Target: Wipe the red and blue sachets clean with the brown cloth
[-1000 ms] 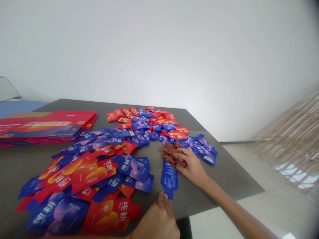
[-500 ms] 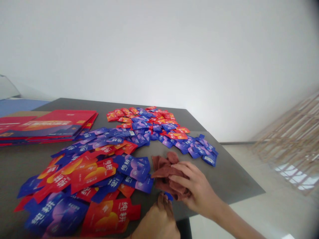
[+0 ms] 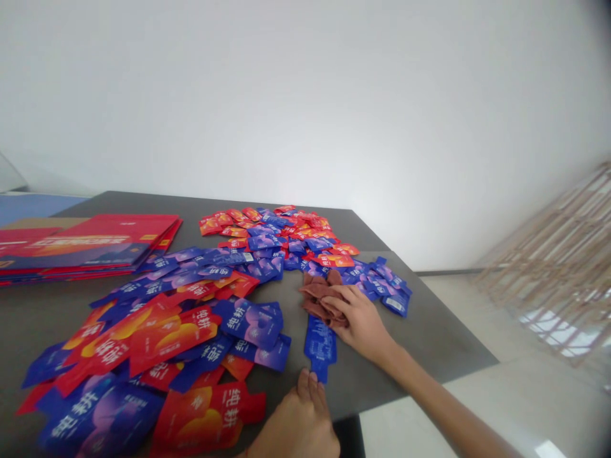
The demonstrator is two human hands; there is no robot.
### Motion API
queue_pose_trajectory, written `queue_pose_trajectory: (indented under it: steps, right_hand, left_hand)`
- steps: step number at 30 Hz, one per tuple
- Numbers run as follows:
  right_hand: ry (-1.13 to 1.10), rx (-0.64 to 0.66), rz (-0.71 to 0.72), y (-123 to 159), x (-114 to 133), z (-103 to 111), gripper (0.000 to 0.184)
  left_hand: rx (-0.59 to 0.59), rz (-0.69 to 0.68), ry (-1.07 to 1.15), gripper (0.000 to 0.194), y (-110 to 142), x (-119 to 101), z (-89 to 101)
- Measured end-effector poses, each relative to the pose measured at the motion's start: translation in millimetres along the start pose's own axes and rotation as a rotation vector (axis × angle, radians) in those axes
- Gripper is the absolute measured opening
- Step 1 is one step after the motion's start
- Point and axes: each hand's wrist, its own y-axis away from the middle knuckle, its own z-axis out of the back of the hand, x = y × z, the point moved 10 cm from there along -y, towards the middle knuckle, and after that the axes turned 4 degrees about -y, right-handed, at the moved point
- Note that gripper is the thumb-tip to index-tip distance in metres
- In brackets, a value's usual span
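A blue pouch (image 3: 321, 346) lies flat on the dark table, its narrow end toward me. My left hand (image 3: 301, 416) has its fingers pressed together on that narrow end. My right hand (image 3: 360, 321) grips a bunched brown cloth (image 3: 324, 294), which covers the far end of the pouch. To the left of both hands is a heap of red and blue pouches, with a blue pouch (image 3: 251, 323) on its near right side and a red pouch (image 3: 207, 416) at the front.
Flat red-and-blue printed cartons (image 3: 95, 245) are stacked at the left of the table (image 3: 405, 369). More red and blue pouches (image 3: 286, 238) spread across the far middle. A white wall (image 3: 305, 108) stands behind, and a slatted wooden rack (image 3: 558, 267) is at the right.
My right hand has slid the cloth away from me along the pouch, uncovering its near part. My left hand stays at the narrow end. The view has shifted slightly.
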Motion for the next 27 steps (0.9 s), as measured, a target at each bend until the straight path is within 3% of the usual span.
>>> queue_pose_trajectory:
  steps: [2,5,8,11,15,20,27]
  right_hand:
    - [-0.054,-0.096,-0.045,-4,-9,7,0.034]
    - [-0.253,-0.36,-0.195,2,-31,37,0.024]
    - [-0.38,-0.593,-0.427,27,-61,71,0.033]
    - [-0.381,-0.699,-0.543,55,-76,98,0.04]
    - [-0.258,-0.805,-0.559,89,-79,119,0.04]
    - [-0.043,-0.887,-0.416,118,-83,120,0.036]
    - [0.032,-0.685,-0.45,134,-120,82,0.034]
  left_hand:
    - [-0.006,0.014,-0.003,0.036,1,1,-2.0]
    - [-0.03,0.017,-0.021,0.035,3,0,-4.4]
    - [-0.061,0.014,-0.048,0.034,4,-3,-5.0]
    - [-0.049,0.031,-0.038,0.034,5,-2,-6.8]
    - [-0.028,0.038,-0.022,0.036,5,0,-6.1]
    - [-0.048,0.053,-0.01,0.035,5,1,-6.9]
    - [-0.069,0.064,-0.017,0.034,9,1,-13.1]
